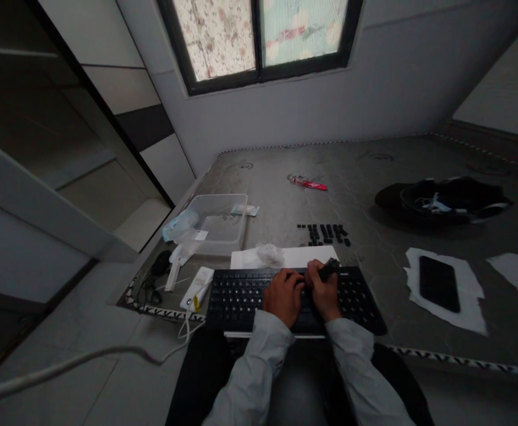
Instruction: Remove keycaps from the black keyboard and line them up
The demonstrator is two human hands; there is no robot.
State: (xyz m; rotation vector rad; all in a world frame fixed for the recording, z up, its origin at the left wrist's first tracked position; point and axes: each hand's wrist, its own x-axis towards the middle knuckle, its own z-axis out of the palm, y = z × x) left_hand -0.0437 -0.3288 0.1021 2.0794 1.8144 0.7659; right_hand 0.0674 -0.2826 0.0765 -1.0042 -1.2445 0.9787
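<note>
A black keyboard (236,296) lies across the near edge of the grey surface, with keycaps gone from its right part. My left hand (283,297) rests on the middle of the keyboard, fingers bent and tips down on it. Close beside it, my right hand (323,293) is closed round a short, dark, thick-ended tool (328,269) whose exact kind is unclear. The tool's lower end is hidden by the fingers. Beyond the keyboard, several loose black keycaps (327,232) sit in rough rows.
Behind the keyboard are a white board (303,256) and crumpled clear plastic (270,254). Leftward stand a clear plastic box (223,245) and a white power strip (197,288) with its cable. A phone (440,284) on paper, a dark cap (454,201) and a red packet (311,184) lie farther off.
</note>
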